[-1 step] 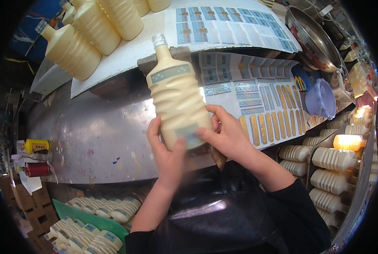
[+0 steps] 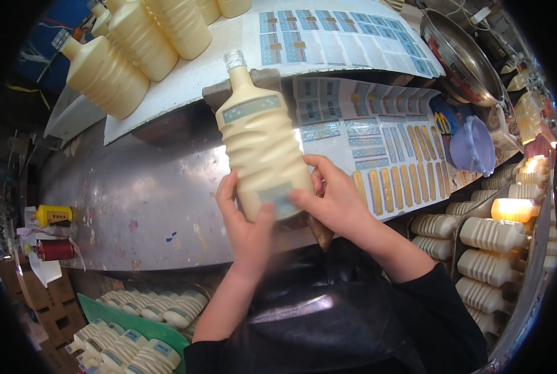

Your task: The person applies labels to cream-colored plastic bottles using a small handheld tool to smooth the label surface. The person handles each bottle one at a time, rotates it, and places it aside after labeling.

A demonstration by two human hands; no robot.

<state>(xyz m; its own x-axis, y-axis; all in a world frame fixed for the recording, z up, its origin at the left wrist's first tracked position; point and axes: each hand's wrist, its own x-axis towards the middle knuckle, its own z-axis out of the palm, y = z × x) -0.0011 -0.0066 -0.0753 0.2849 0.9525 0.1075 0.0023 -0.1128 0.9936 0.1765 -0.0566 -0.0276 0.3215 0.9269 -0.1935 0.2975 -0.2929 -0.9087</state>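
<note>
Cream ribbed plastic bottle with clear screw cap, filled pale yellow: you hold it tilted above the scuffed steel table, neck pointing away. Sheets of blue-and-gold stickers lie just right. Your left hand wraps its base; right hand presses a bluish label with the thumb.

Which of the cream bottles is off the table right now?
The cream bottle held by both the left hand and right hand; the other bottles stand on the white board behind.
</note>
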